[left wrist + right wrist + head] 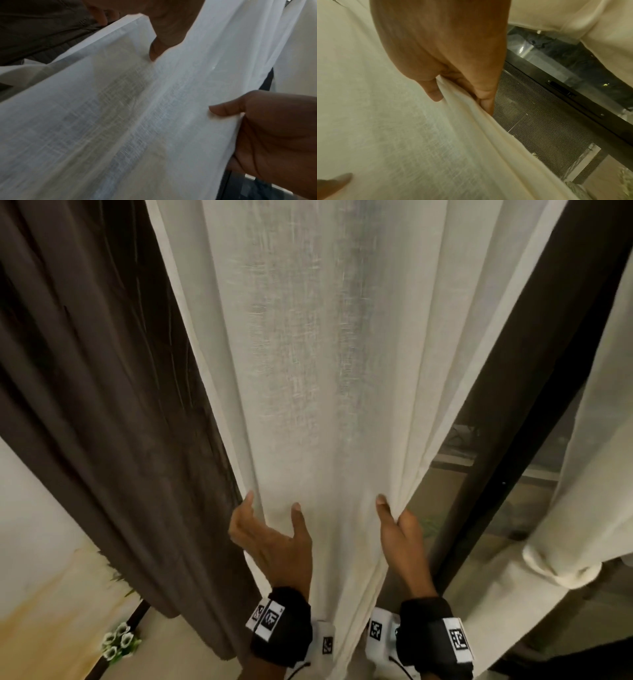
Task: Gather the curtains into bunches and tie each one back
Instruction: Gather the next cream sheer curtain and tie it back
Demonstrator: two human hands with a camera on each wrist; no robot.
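Here, nearest to you, both wrists wear black bands with white coded tags (457,639). Above them, your left hand (270,546) reaches round the left edge of the sheer cream curtain (318,378): the thumb lies on the front of the cloth and the fingers (247,500) hook behind its hem, so the edge is held between them. The left wrist view shows the same hold, thumb tip pressed on the weave and fingertips blurred beyond the hem. Your right hand (399,534) grips the right edge of the same curtain; the thumb rests on the front and the curled fingers (485,102) tuck behind a bundle of folds, as the right wrist view shows. The two hands stand apart, with a flat span of cloth stretched between them.

The curtain hangs straight in front of you, narrowing to your hands. To its left hangs a dark brown curtain (92,392), just beside it. At lower left, by the wall, lie small white flowers (120,642). To the right, a dark door frame (527,419) and glass show behind the sheer. Farther right hangs another cream curtain (592,474), already bunched and bound with a tie (561,570).
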